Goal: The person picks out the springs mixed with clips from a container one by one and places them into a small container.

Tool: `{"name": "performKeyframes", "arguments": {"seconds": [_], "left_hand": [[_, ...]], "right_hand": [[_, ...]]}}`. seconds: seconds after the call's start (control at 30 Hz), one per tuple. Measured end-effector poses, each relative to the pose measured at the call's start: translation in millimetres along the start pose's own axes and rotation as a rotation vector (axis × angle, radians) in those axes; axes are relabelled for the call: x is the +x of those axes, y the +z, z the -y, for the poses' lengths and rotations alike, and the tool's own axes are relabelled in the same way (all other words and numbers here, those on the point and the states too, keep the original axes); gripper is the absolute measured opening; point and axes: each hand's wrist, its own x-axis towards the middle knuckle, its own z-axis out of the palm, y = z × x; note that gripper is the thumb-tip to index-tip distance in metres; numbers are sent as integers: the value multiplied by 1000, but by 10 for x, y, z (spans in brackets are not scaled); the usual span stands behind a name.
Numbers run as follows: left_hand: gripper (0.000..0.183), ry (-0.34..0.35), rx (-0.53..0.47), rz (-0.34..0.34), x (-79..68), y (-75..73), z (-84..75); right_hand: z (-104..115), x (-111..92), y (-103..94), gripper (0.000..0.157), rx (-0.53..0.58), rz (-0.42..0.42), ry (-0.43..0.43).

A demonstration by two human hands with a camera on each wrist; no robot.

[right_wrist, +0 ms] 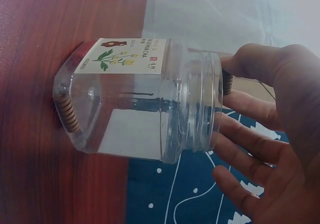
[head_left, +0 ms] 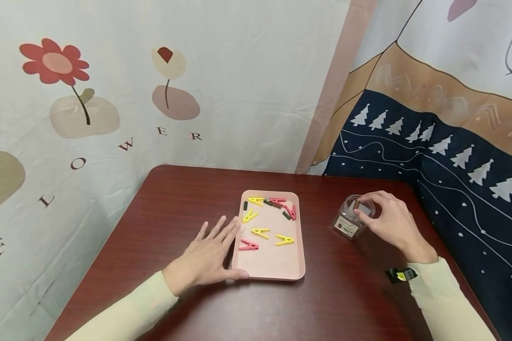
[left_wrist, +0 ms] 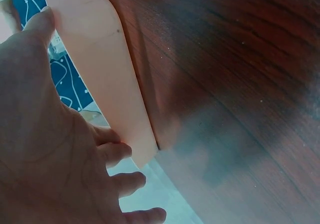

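My right hand [head_left: 388, 220] pinches a small brown ribbed coil [head_left: 356, 204], like a spring, between thumb and fingers at the mouth of a clear glass jar [head_left: 351, 215]. In the right wrist view, another brown coil [right_wrist: 69, 113] lies at the bottom of the labelled jar. My left hand [head_left: 209, 258] spreads its fingers along the left side of a pink tray [head_left: 269, 265], thumb at the near edge. On the tray lie several yellow clothespins [head_left: 284, 240], pink clothespins [head_left: 249, 245], dark green ribbed pieces [head_left: 287, 215] and a brown coil [head_left: 276, 205].
Everything stands on a dark red-brown wooden table [head_left: 170, 213]. Behind it hangs a white cloth [head_left: 247, 94] printed with flowers and letters. A navy cloth [head_left: 379, 142] with white trees borders the table's right side, close to my right arm.
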Motion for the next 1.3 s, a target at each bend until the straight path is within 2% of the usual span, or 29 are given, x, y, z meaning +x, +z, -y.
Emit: {"name": "performKeyframes", "arguments": {"seconds": [0.47, 0.77, 1.3], "left_hand": [[136, -2, -4, 5, 0, -5, -1], [136, -3, -8, 2, 6, 4, 0], [135, -7, -2, 3, 0, -2, -1]], "right_hand": [[-6, 3, 3, 40, 9, 7, 4], [-28, 6, 9, 52, 9, 14, 21], [-11, -5, 4, 54, 14, 8, 23]]}}
